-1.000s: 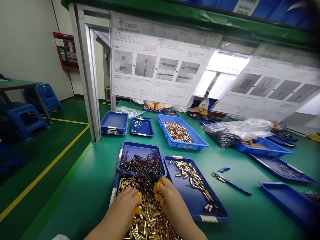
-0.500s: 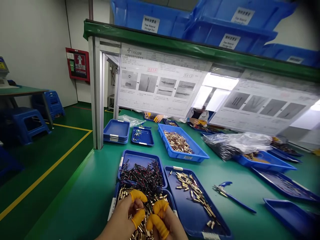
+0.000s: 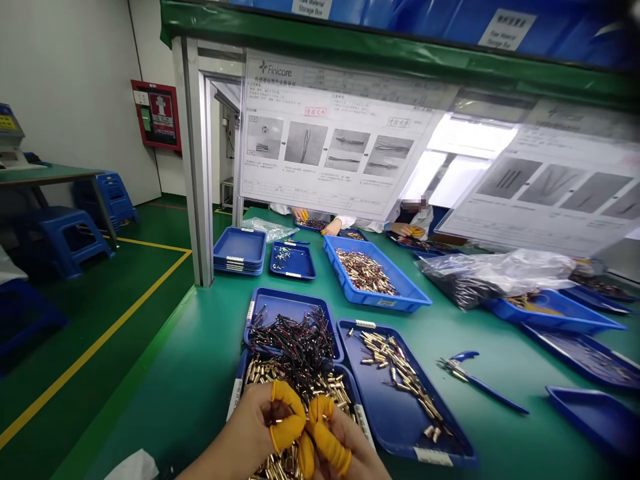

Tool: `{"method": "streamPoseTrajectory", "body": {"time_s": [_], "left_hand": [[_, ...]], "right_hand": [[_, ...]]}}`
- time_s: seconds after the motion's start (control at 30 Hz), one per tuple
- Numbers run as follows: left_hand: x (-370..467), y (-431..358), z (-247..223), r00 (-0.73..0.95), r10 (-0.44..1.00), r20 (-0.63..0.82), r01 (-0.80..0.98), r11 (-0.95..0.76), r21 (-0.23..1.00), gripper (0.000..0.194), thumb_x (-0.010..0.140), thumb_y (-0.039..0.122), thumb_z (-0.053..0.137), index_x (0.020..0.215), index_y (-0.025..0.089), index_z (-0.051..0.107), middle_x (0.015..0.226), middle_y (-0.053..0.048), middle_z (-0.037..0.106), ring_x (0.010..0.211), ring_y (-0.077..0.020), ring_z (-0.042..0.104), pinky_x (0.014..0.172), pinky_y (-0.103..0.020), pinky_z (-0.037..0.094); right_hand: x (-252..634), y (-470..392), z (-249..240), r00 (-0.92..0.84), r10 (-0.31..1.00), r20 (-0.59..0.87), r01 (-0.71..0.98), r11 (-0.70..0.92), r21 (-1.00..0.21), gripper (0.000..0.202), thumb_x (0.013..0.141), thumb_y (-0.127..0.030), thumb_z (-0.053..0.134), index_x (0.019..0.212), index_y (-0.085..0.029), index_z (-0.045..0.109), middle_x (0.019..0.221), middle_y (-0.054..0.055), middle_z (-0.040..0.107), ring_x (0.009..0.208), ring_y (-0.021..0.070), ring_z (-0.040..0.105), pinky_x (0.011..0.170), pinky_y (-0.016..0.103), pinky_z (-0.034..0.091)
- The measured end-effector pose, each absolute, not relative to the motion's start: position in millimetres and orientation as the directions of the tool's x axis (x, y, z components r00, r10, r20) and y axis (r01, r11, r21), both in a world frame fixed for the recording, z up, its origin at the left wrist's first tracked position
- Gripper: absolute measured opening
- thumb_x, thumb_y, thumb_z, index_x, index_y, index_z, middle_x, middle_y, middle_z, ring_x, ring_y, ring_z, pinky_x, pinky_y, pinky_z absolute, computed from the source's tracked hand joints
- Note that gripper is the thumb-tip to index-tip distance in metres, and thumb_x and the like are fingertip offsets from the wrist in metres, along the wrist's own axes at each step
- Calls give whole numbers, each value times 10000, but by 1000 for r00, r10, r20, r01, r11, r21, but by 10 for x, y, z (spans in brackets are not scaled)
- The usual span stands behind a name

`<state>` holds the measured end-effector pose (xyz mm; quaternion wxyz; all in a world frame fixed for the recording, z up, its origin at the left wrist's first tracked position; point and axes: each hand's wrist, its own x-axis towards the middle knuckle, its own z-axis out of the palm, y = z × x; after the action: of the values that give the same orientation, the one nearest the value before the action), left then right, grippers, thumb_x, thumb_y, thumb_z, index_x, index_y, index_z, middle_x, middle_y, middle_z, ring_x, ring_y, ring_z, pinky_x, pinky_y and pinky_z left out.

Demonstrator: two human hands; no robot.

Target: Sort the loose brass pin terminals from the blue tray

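The bottom edge crops the right hand [image 3: 346,440] and nearest tray [image 3: 353,385].

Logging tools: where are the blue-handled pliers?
Head view, right side: the pliers lie on the green table, right of the long tray of brass-coloured pieces.

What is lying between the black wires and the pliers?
In the head view, a long blue tray holding brass parts lies between the black wires and the pliers, then a strip of green table.
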<state>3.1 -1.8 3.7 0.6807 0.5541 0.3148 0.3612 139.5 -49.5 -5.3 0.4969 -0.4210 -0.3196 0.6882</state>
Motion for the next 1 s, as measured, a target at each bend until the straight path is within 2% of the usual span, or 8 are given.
{"method": "streamPoseTrajectory", "body": {"time_s": [0.07,0.13,0.3,0.57,0.7,0.87,1.0], "left_hand": [[24,-4,53,534,844,-50,-142,148,979,236,605,301,744,639,149,567,622,30,526,598,-109,495,580,-208,399],[22,16,58,527,845,-87,-116,173,978,246,614,334,738,673,155,579,626,26,552,585,-114,519,559,-213,408],[30,54,41,500,858,-116,-92,186,978,297,719,453,600,665,165,557,567,25,586,467,-113,555,489,-236,429],[59,18,18,488,863,-128,-122,213,969,379,737,554,532,724,180,479,605,-2,642,487,-143,621,476,-243,440],[60,13,38,488,865,-115,-134,204,970,308,733,468,580,711,182,471,609,3,641,523,-136,609,503,-236,424],[48,7,8,469,873,-134,-103,205,973,164,682,290,629,705,182,508,615,22,599,590,-140,570,515,-223,394],[50,-16,-30,449,892,-54,-51,86,995,84,653,188,624,732,168,607,689,10,594,658,-145,542,592,-233,412]], "right_hand": [[1400,-475,-11,-204,933,-297,-433,-358,-827,409,596,-500,756,736,-178,545,511,-55,597,376,41,512,396,133,379],[1431,-445,21,-219,940,-263,-395,-332,-857,418,608,-507,746,738,-164,546,480,-40,621,367,49,532,402,139,393],[1549,-398,52,-70,986,-152,-244,-165,-956,362,655,-464,730,729,-146,572,449,-43,623,391,61,539,446,162,402],[1526,-437,103,39,991,-128,-158,-120,-980,386,661,-514,693,664,-162,534,436,-49,585,376,80,515,437,194,389],[1514,-439,143,38,994,-106,-131,-100,-986,398,680,-526,676,658,-159,522,444,-46,584,383,72,518,442,185,384],[1523,-441,165,22,992,-121,-120,-118,-986,434,626,-552,703,614,-167,502,454,-47,585,386,73,523,446,190,405],[1511,-456,136,37,993,-115,-59,-112,-992,474,580,-601,700,602,-165,515,426,-43,580,376,81,542,454,195,416]]}}
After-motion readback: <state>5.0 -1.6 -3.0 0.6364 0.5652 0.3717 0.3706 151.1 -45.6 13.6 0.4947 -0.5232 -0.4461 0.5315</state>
